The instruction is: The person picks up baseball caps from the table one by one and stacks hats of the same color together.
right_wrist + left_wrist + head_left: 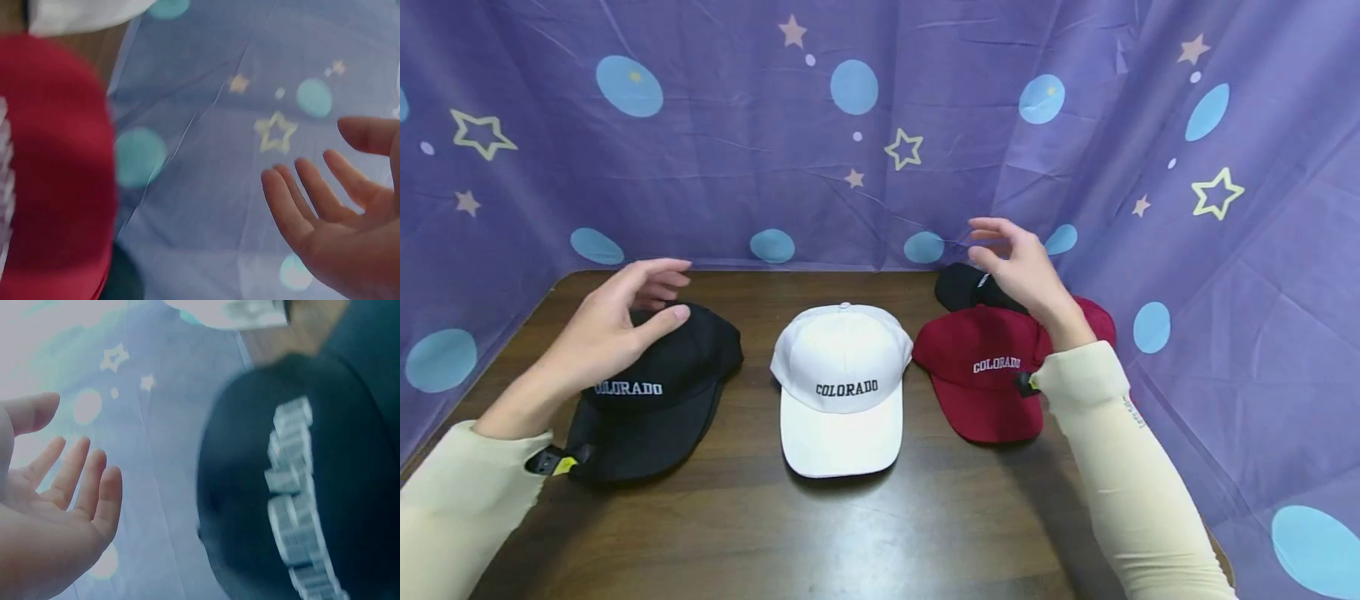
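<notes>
Both hands empty: left hand (613, 325) has loosely bent fingers, thumb well away from them, nothing pinched; right hand (1026, 267) about the same, raised, fingers relaxed with a gap to the thumb. Closest to the left grip: black cap (677, 367), beneath the hand in the head view, its crown partly covered by the fingers; the left wrist view shows palm and cap apart, so I read no contact. Nearest on the right: red cap (981, 350), below that hand and toward the wearer, part of it masked by the forearm; right wrist view also shows a gap. White cap (842, 367) sits between the two grips, well apart from the black one, just beside the red one; can't tell if those edges touch. These three form a row on the table (842, 542), upright, brims toward the wearer, COLORADO readable on each. Just past the right fingertips, lower down, a second black cap (958, 287) lies partly hidden behind the red one, outside the row. Red fabric (1097, 321) shows beyond the right wrist; separate cap or not, can't tell. Progress, my judgement: front three look set out and squared; the stuff behind on the right looks unsorted, though it may be meant to stay there. Farthest from both grips: purple curtain (715, 125) with stars and blue ovals.
</notes>
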Demonstrator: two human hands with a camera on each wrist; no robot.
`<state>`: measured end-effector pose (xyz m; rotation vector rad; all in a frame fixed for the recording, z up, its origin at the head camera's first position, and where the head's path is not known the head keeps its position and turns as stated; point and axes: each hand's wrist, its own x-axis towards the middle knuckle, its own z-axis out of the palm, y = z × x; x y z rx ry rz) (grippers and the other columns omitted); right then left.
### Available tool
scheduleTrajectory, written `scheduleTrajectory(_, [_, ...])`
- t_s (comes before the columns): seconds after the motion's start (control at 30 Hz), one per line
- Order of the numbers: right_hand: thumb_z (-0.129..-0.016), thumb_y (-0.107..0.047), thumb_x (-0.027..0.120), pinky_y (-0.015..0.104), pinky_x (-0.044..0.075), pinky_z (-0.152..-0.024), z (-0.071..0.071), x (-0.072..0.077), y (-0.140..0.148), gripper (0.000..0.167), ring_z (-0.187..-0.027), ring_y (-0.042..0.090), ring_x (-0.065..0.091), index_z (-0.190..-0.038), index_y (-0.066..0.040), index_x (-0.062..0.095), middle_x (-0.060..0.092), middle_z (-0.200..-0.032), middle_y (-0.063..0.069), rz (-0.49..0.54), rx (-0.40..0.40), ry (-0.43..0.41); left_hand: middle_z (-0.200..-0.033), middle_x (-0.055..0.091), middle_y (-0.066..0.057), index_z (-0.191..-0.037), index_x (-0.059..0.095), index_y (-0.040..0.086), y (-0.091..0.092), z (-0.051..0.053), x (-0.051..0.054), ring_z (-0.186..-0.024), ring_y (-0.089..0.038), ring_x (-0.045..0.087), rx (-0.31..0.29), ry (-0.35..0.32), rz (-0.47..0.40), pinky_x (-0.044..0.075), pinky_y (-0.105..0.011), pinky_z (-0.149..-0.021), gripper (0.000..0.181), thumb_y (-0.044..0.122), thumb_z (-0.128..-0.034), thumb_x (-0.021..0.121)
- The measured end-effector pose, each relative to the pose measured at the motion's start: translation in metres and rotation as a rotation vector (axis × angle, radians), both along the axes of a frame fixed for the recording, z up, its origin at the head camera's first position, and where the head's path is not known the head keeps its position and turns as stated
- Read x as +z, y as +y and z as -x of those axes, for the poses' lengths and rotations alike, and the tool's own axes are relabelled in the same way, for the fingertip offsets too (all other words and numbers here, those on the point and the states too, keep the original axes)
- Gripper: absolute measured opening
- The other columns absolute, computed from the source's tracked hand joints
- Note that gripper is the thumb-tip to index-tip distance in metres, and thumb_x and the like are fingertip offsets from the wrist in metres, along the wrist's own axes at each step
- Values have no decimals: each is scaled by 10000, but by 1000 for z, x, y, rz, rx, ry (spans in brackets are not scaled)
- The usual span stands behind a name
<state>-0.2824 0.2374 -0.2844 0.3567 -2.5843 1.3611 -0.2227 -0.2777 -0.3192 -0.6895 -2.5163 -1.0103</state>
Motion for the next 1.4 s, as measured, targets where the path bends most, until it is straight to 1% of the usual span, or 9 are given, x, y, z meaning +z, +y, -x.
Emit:
scheduleTrajectory(0.2, [-1036,-227,658,448,483,-1106,3,-21,43,464,-1346,321,618,-1487,-134,600,622,-1475,139,40,-215,-33,-1380,626,-58,-1509,567,158,35,-11,1,-1149,-124,582,-72,54,61,402,-96,-969,575,86,-977,772])
scheduleTrajectory(0.4, [-1024,-291,647,473,407,-1181,11,-51,73,612,-1450,342,505,-1576,-89,476,528,-1568,187,79,-419,-117,-1353,615,10,-1473,588,164,61,-21,-3,-1150,-154,596,-112,48,100,425,-180,-988,541,124,-972,788])
scheduleTrajectory(0.5, [-1026,-316,637,453,392,-1201,14,-66,83,697,-1466,351,466,-1613,-41,379,491,-1591,221,136,-470,-168,-1334,613,33,-1461,595,177,73,-24,-8,-1147,-137,589,-145,39,105,447,-234,-987,540,121,-963,798])
scheduleTrajectory(0.67, [-1044,-350,612,361,439,-1164,18,-84,89,813,-1373,288,547,-1657,0,208,452,-1601,229,301,-448,-295,-1301,623,21,-1458,601,184,88,-26,-16,-1123,-138,573,-187,31,102,464,-298,-940,532,121,-967,794])
scheduleTrajectory(0.87, [-1069,-303,596,335,393,-1190,24,-95,89,857,-1497,317,435,-1685,13,92,237,-1719,200,567,-360,-441,-1313,635,-39,-1439,612,128,97,-26,-28,-1112,-164,597,-219,21,92,485,-303,-934,510,112,-964,796])
scheduleTrajectory(1.0, [-1072,-350,594,277,416,-1164,29,-100,90,858,-1533,331,387,-1693,-11,107,214,-1743,161,551,-355,-513,-1279,639,-53,-1426,617,112,101,-26,-34,-1066,-167,582,-240,15,78,475,-269,-916,503,89,-956,797])
scheduleTrajectory(1.1, [-1069,-396,590,180,503,-1032,32,-102,91,864,-1502,288,432,-1696,-28,122,234,-1737,141,508,-347,-547,-1261,639,-39,-1421,621,119,102,-26,-38,-1043,-159,571,-244,10,74,475,-267,-897,502,75,-953,795])
scheduleTrajectory(1.23, [-1052,-440,614,127,516,-784,36,-104,92,880,-1209,120,587,-1703,-70,152,326,-1679,104,485,-355,-571,-1259,640,-26,-1418,625,123,102,-25,-41,-1038,-185,589,-247,1,69,484,-280,-883,499,73,-952,794])
scheduleTrajectory(1.4, [-1037,-426,655,155,482,-707,40,-105,91,876,-822,-19,581,-1705,-115,182,580,-1357,33,507,-367,-580,-1247,643,-13,-1420,627,136,101,-24,-45,-1044,-164,596,-242,-19,73,485,-257,-881,487,100,-963,791])
